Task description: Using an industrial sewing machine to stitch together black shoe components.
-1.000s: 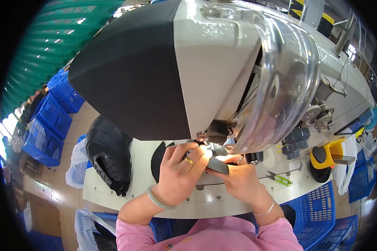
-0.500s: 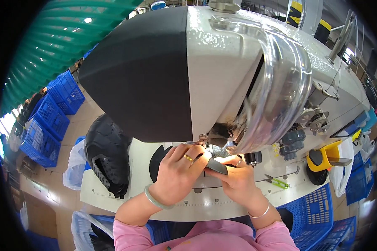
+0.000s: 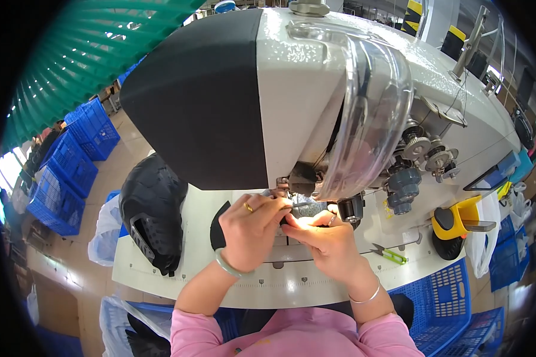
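Observation:
At the needle area of a large sewing machine point(image 3: 301, 65), my left hand point(image 3: 250, 229) and my right hand point(image 3: 327, 241) are close together with fingers pinched. Between the fingertips is a small dark piece of material point(image 3: 293, 206), mostly hidden by my fingers. My left hand wears a gold ring and a pale green bangle; my right wrist carries a thin silver one. Left of my left hand, a black curved flat piece point(image 3: 219, 226) lies on the white machine table point(image 3: 220, 291).
A black moulded item point(image 3: 153, 217) lies at the table's left. Green-handled thread snips point(image 3: 392, 256) and a yellow holder point(image 3: 466, 215) are on the right. Blue crates point(image 3: 438, 291) stand beside and below the table. A green corrugated hose point(image 3: 89, 65) hangs upper left.
The dark piece, whose tip stuck out toward the lower right between my hands, is now mostly hidden in my fingers. My right fingers have closed in beside the left ones.

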The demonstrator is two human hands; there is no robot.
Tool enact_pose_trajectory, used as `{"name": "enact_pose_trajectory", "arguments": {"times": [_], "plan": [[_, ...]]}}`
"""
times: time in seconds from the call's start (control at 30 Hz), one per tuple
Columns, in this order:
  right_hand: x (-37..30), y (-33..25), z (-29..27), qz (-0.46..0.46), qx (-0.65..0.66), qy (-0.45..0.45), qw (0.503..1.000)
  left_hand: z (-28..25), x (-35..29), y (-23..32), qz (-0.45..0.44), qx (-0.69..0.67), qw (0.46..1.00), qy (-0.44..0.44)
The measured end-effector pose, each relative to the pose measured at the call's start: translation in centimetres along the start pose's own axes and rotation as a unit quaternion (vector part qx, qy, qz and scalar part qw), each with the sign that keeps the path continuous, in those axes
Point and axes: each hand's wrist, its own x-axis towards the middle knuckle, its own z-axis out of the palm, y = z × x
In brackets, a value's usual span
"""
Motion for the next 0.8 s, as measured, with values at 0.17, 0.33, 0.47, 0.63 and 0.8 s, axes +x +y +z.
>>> {"name": "enact_pose_trajectory", "arguments": {"times": [0.17,0.33,0.47,0.63,0.8], "plan": [[-0.7,0.5,-0.5,0.003,-0.022,-0.081,0.996,-0.6,-0.5,-0.3,0.13,0.079,0.986,-0.068],[-1.1,0.6,-0.2,0.02,-0.004,-0.043,0.999,-1.7,0.1,-0.7,0.144,0.06,0.982,-0.102],[-1.4,0.9,0.1,0.014,-0.017,-0.049,0.999,-1.9,0.0,-0.7,0.139,0.059,0.982,-0.113],[-1.4,1.2,0.0,0.029,-0.007,-0.039,0.999,-1.9,0.3,-0.6,0.138,0.071,0.98,-0.123],[-0.9,1.0,-0.2,0.01,-0.008,-0.029,1.0,-1.9,0.5,-0.6,0.148,0.071,0.978,-0.126]]}}
